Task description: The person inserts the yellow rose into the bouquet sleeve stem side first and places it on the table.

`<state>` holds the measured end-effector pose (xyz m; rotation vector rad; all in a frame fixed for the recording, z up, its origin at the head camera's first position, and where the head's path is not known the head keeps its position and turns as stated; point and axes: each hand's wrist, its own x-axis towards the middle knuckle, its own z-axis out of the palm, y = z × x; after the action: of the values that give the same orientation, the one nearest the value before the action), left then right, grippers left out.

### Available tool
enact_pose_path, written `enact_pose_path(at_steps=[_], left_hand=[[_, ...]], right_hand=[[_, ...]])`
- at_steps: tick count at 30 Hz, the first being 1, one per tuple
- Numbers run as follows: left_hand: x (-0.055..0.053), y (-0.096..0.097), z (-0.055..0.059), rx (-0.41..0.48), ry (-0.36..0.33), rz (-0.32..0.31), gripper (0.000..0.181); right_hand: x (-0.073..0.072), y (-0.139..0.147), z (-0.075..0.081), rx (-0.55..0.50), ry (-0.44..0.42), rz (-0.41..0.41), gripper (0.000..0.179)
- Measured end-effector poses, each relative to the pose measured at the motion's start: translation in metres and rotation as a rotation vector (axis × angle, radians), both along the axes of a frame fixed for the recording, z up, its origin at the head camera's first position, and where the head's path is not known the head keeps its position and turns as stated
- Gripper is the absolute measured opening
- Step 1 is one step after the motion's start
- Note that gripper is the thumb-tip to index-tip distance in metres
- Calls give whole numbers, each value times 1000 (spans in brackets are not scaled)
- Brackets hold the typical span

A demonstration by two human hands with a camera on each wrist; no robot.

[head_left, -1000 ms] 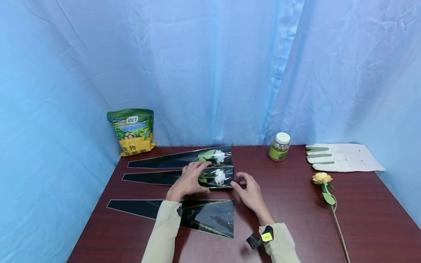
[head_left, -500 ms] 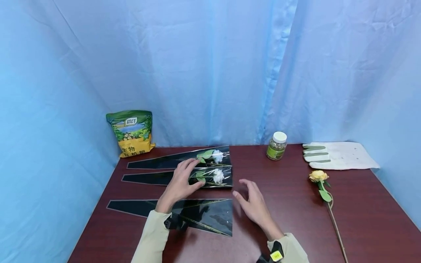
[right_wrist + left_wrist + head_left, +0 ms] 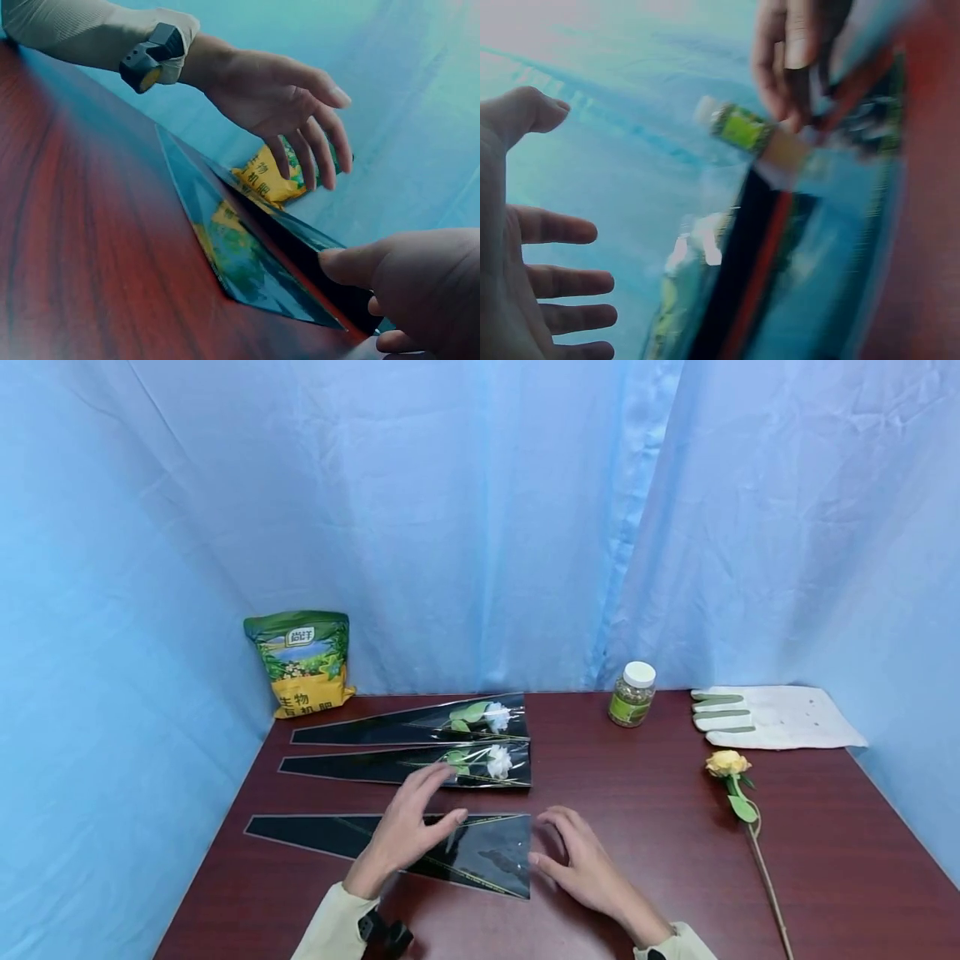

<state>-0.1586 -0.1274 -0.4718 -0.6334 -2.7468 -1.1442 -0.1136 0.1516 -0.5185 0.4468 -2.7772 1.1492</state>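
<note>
Nearest me lies a flat, tapered black flower sleeve (image 3: 480, 853) with a clear glossy face. My left hand (image 3: 408, 822) hovers over its middle, fingers spread and nothing held; the left wrist view also shows that left hand (image 3: 525, 247) with straight fingers. By the sleeve's wide right end is my right hand (image 3: 585, 864), its fingers loosely bent around an empty gap. Whether its thumb touches the sleeve edge I cannot tell. Farther back, two similar sleeves each contain a white flower: a middle one (image 3: 345, 766) and a rear one (image 3: 375, 727).
A yellow rose (image 3: 727, 764) with a long stem lies at the right. Behind it is a white glove (image 3: 795, 718). A white-lidded jar (image 3: 632, 693) stands at the back, and a green and yellow bag (image 3: 303, 664) at the back left. Blue curtains surround the table.
Both hands have left the middle sleeve and come nearer to me, the left over the front sleeve and the right to its wide end. The sleeves and flowers stay put.
</note>
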Motion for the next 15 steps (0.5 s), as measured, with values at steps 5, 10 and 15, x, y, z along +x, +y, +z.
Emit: enact_pose_path(at_steps=[5, 10, 15], left_hand=[[13, 2, -14, -115, -101, -103, 63], [24, 0, -25, -246, -236, -234, 73], [28, -4, -33, -285, -306, -310, 79]], right_hand=[[3, 0, -2, 66, -90, 71, 63], [5, -2, -7, 138, -105, 118, 75], [6, -6, -11, 187, -89, 115, 83]])
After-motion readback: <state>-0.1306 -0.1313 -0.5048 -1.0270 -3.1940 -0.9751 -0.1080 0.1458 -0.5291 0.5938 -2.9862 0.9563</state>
